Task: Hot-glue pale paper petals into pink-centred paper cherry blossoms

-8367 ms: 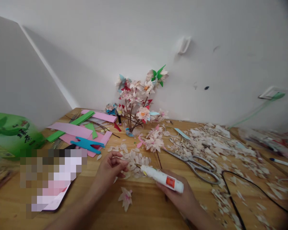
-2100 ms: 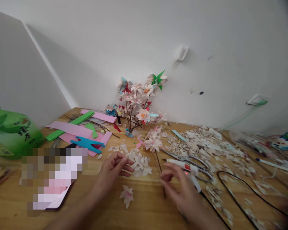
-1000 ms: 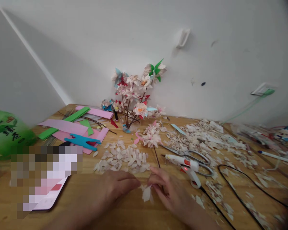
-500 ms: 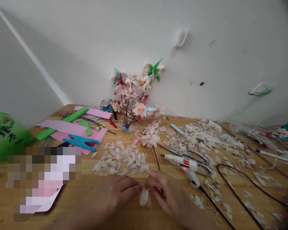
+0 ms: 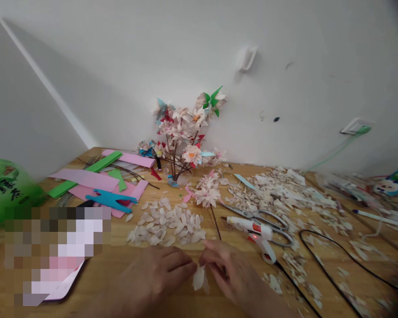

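"What's on the left?"

"A heap of pale, curled paper petals (image 5: 166,223) on the light wooden table (image 5: 117,234), then the left hand (image 5: 155,274) and right hand (image 5: 228,274) brought together, fingertips closed on a single white-pink paper petal (image 5: 199,279) near the table's front edge."

"What could go wrong?"

"Too hard a pinch could crease or tear that thin petal. Further right, a white glue gun (image 5: 248,226), its red light lit, lies beside steel scissors (image 5: 257,213); a careless reach could catch its nozzle or black cord (image 5: 293,285)."
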`<action>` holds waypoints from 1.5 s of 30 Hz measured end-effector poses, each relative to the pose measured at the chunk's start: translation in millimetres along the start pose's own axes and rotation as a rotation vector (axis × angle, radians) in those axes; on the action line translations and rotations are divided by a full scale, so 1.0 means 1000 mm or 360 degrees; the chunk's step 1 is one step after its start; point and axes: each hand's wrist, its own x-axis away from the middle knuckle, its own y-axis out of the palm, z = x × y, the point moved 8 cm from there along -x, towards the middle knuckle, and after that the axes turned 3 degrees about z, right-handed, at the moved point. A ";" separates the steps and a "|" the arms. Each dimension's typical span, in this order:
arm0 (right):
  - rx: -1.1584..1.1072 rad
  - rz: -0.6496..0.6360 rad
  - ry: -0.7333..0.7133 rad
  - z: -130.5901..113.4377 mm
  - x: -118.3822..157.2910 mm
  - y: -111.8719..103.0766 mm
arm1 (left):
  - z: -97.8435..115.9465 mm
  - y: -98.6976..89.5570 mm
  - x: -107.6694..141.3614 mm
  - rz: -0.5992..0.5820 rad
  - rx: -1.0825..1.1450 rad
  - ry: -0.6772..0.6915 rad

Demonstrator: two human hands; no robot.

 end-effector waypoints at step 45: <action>-0.0970 -0.0025 0.1070 0.032 0.004 0.037 | -0.010 0.009 0.005 -0.0051 0.0655 -0.0499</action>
